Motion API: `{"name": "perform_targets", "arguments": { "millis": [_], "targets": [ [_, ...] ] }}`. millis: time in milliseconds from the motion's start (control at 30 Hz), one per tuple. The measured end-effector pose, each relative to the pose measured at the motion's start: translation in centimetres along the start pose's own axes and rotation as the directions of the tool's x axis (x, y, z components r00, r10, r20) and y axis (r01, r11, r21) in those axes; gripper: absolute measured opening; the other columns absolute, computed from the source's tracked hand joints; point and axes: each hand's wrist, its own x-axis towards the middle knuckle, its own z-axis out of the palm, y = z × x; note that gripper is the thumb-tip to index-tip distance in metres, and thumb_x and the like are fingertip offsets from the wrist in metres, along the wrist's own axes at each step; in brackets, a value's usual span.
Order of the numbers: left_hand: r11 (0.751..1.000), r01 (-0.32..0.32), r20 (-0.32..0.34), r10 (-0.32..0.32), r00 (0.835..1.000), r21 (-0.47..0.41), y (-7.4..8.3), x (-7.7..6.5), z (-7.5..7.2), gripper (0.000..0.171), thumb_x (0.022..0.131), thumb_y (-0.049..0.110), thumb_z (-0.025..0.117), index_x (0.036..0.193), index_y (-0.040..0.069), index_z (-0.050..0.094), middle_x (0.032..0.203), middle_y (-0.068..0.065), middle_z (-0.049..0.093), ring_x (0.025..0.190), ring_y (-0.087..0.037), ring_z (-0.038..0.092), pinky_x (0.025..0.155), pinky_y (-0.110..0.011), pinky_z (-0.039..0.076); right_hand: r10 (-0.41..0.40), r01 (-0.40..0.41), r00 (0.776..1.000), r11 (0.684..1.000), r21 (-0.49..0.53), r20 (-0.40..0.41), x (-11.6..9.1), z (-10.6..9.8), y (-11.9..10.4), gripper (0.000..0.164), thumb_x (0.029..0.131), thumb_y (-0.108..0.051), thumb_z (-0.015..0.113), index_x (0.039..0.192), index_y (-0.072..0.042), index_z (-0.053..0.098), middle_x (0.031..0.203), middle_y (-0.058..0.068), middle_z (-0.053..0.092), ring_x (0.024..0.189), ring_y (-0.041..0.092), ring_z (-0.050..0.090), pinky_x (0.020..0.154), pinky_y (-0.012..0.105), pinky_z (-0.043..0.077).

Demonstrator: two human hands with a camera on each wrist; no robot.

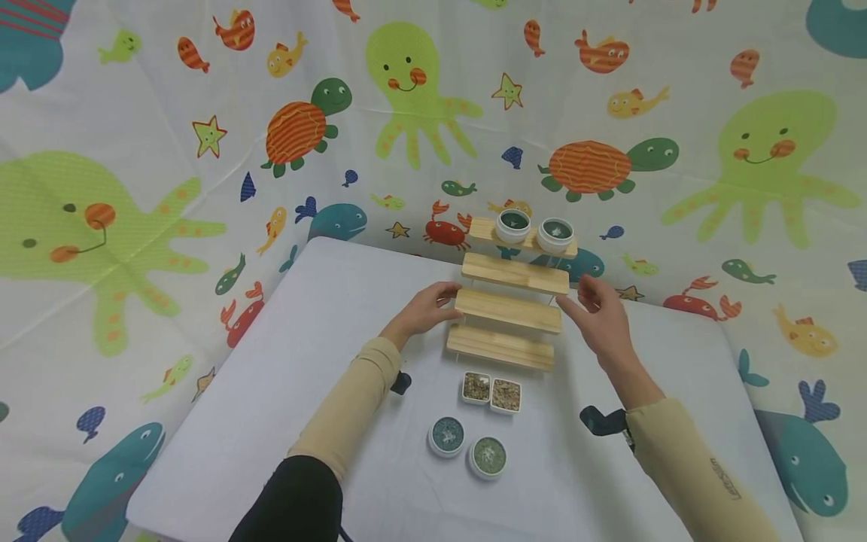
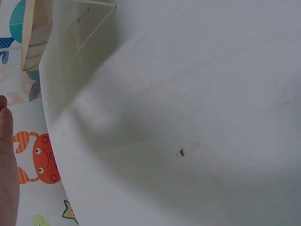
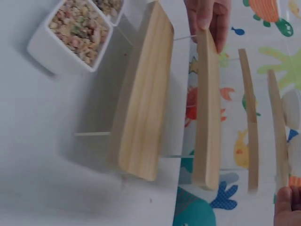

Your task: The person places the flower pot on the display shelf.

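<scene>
A tiered wooden display stand, with several pale boards on thin clear side supports, stands near the table's back edge. My left hand pinches the left end of its second-lowest board; the right wrist view shows thumb and fingers on either side of that board. Beside the stand's right side, my right hand has its thumb and bent fingers apart, the thumb near a board's end. Contact there is unclear. Two round white pots with dark green contents, a left pot and a right pot, sit on the top board.
In front of the stand are two square white pots of gravel-like bits, a left pot and a right pot. Nearer are two round pots with greenish contents. A sea-animal cloth hangs behind the white table.
</scene>
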Motion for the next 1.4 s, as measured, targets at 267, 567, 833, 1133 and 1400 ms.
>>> {"name": "perform_targets", "arguments": {
  "millis": [267,567,833,1133,1400],
  "targets": [
    [1.000,-0.003,-0.009,0.002,1.000,-0.012,-0.2,0.0,0.1,0.063,0.082,0.026,0.069,0.136,0.011,0.041,0.136,-0.005,0.047,0.127,-0.016,0.044,0.110,-0.023,0.037,0.041,-0.040,0.998,0.999,-0.026,0.045,-1.7,0.5,1.3,0.085,0.082,-0.049,0.062,0.144,-0.004,0.026,0.140,0.018,0.036,0.129,0.033,0.038,0.111,0.047,0.034],
    [1.000,-0.002,-0.003,0.002,1.000,-0.028,0.1,0.1,0.3,0.060,0.085,0.014,0.066,0.137,0.002,0.038,0.138,-0.016,0.043,0.129,-0.027,0.041,0.113,-0.033,0.034,0.043,-0.036,0.991,0.998,-0.055,0.124,-3.8,1.5,2.9,0.083,0.083,-0.047,0.063,0.143,-0.004,0.026,0.140,0.018,0.035,0.128,0.033,0.038,0.110,0.046,0.036],
    [1.000,0.003,-0.004,-0.003,1.000,-0.024,0.0,0.1,0.3,0.061,0.083,0.023,0.068,0.136,0.009,0.041,0.136,-0.007,0.046,0.127,-0.017,0.043,0.109,-0.022,0.036,0.002,0.005,0.982,0.999,-0.037,0.188,-5.5,2.5,4.3,0.079,0.082,-0.042,0.066,0.140,-0.002,0.031,0.135,0.016,0.037,0.124,0.030,0.041,0.108,0.042,0.039],
    [1.000,0.001,0.001,-0.001,1.000,-0.018,-0.3,0.1,0.2,0.063,0.083,0.026,0.069,0.137,0.009,0.040,0.136,-0.007,0.046,0.128,-0.017,0.043,0.110,-0.023,0.036,-0.025,0.024,0.969,1.000,0.007,0.247,-7.0,3.4,5.6,0.075,0.082,-0.036,0.068,0.138,0.000,0.034,0.135,0.016,0.038,0.123,0.029,0.042,0.107,0.037,0.040],
    [1.000,-0.016,0.000,0.016,1.000,-0.025,-0.4,0.2,0.1,0.063,0.083,0.026,0.069,0.137,0.008,0.040,0.137,-0.007,0.046,0.128,-0.018,0.043,0.110,-0.024,0.036,-0.006,0.006,0.957,1.000,-0.001,0.289,-8.1,4.3,6.2,0.076,0.080,-0.038,0.070,0.137,-0.001,0.035,0.134,0.013,0.040,0.123,0.027,0.043,0.107,0.034,0.042]
  ]
}}
